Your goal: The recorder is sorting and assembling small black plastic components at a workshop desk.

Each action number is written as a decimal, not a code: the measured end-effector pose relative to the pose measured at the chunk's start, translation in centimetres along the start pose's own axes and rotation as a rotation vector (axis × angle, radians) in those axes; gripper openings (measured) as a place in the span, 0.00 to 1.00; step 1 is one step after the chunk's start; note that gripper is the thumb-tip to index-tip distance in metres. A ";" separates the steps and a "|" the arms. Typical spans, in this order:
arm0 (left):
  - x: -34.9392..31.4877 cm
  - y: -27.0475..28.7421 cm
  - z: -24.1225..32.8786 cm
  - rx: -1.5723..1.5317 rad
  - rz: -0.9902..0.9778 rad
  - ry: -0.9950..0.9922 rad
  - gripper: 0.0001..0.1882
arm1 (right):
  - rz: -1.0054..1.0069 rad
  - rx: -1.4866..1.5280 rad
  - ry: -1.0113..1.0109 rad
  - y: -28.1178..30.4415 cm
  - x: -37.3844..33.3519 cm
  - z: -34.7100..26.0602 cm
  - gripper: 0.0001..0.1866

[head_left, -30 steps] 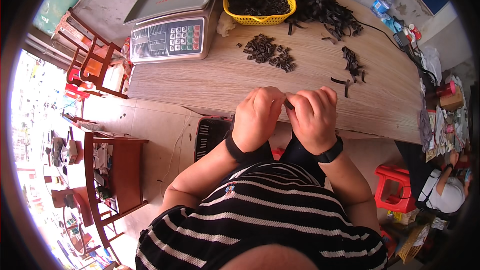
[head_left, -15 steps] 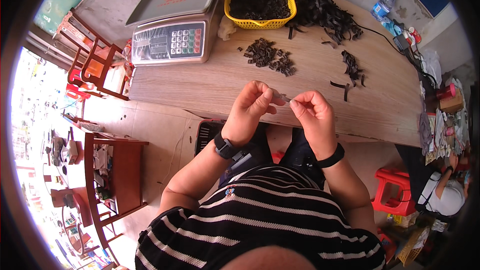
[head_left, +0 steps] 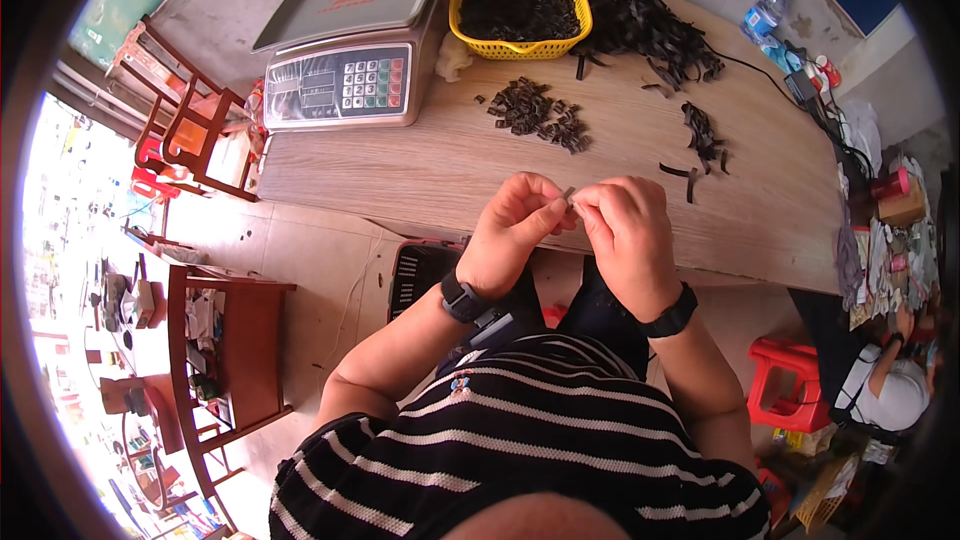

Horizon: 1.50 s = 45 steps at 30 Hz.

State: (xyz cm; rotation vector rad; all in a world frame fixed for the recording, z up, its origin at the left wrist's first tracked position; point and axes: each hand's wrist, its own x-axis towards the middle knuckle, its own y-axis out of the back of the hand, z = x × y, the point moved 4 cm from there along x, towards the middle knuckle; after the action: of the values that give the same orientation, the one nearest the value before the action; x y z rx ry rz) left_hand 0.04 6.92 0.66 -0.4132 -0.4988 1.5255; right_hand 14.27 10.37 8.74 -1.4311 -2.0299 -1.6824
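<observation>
Grip is pinching closed in the head view: left hand (head_left: 512, 226) and right hand (head_left: 634, 230) are holding a small dark strip (head_left: 569, 194) between fingertips. They are meeting closer than a moment ago, seemingly still working it; short dark pieces (head_left: 528, 106) are lying beyond the grip on the worktop (head_left: 400, 168).

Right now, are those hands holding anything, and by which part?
Yes, a small strip, at the fingertips of the left hand and right hand. They hide much of it, so exactly which part is pinched can't be told.
</observation>
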 end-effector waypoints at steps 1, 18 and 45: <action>-0.2 -0.5 0.5 0.030 0.006 -0.012 0.07 | -0.023 0.022 -0.002 -0.1 0.2 0.1 0.06; -0.4 0.5 1.5 0.121 -0.004 -0.042 0.04 | 0.057 0.101 -0.214 3.0 -1.1 3.2 0.07; -11.4 11.4 1.7 1.634 0.114 0.023 0.08 | -0.462 -0.377 -0.178 -0.2 -7.9 3.6 0.35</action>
State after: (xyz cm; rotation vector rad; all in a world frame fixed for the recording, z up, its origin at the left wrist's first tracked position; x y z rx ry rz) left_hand -10.21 -4.44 -4.74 0.8211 0.8457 1.5471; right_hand 19.95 8.86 2.31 -1.3169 -2.3756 -2.3001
